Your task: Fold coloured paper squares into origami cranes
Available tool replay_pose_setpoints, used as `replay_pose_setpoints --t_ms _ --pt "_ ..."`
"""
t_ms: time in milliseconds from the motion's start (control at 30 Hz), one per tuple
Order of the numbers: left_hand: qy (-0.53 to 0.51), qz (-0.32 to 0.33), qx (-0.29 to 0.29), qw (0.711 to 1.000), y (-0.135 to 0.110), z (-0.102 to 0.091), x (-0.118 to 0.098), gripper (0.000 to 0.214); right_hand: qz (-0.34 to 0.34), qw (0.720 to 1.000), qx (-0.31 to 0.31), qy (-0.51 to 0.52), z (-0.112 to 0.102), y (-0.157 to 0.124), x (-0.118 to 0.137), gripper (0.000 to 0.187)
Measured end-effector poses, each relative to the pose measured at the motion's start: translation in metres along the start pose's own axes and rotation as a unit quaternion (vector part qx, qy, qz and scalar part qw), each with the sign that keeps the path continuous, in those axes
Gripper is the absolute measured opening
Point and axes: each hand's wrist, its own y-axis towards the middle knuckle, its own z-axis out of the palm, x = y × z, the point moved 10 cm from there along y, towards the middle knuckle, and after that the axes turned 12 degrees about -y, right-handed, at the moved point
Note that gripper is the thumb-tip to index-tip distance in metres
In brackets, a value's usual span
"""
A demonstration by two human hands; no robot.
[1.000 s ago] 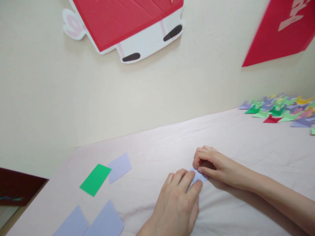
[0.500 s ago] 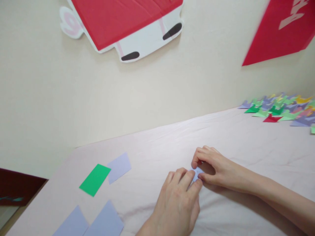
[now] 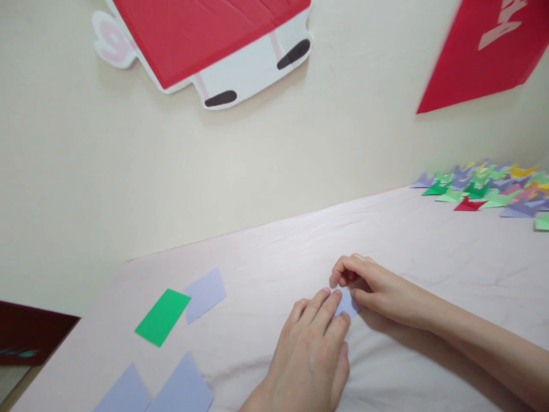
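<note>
A small lavender piece of paper lies on the pale cloth, mostly covered by fingers. My left hand presses it down from the near left, fingertips over its left part. On the far right side, my right hand has curled fingers, with the thumb at the paper's right edge and the index finger at its top. Whether the paper is folded there cannot be made out. To the left lie a green paper rectangle and a lavender sheet, their corners meeting.
Two more lavender sheets lie at the near left. Many folded coloured paper pieces stand clustered at the far right by the wall. A red and white cartoon board and a red sheet hang above.
My right thumb has shifted outward to the paper's right edge, so more of the paper shows. My left fingers have slid slightly up over it. The view has shifted slightly.
</note>
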Motion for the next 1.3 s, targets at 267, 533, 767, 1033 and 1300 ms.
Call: replay_pose_setpoints --t_ms 267,533,767,1033,1300 --pt "0.040 -0.068 -0.008 0.997 -0.005 0.008 0.005 0.047 0.031 0.996 -0.059 0.067 -0.014 -0.008 -0.001 0.016" --pt "0.015 -0.016 -0.036 0.999 -0.004 0.005 -0.001 0.043 0.016 0.996 -0.044 -0.075 -0.003 -0.024 0.008 0.018" --pt "-0.008 -0.025 -0.032 0.999 -0.003 0.001 0.000 0.040 0.019 0.998 -0.004 -0.057 0.000 -0.026 0.005 0.033" --pt "-0.012 -0.034 -0.024 0.999 -0.001 0.001 0.001 0.038 0.014 0.997 -0.017 -0.071 0.000 -0.027 0.013 0.034" --pt "-0.035 -0.074 -0.014 0.997 -0.001 -0.001 0.009 0.028 -0.021 0.999 -0.010 -0.025 0.002 -0.035 0.020 0.030"
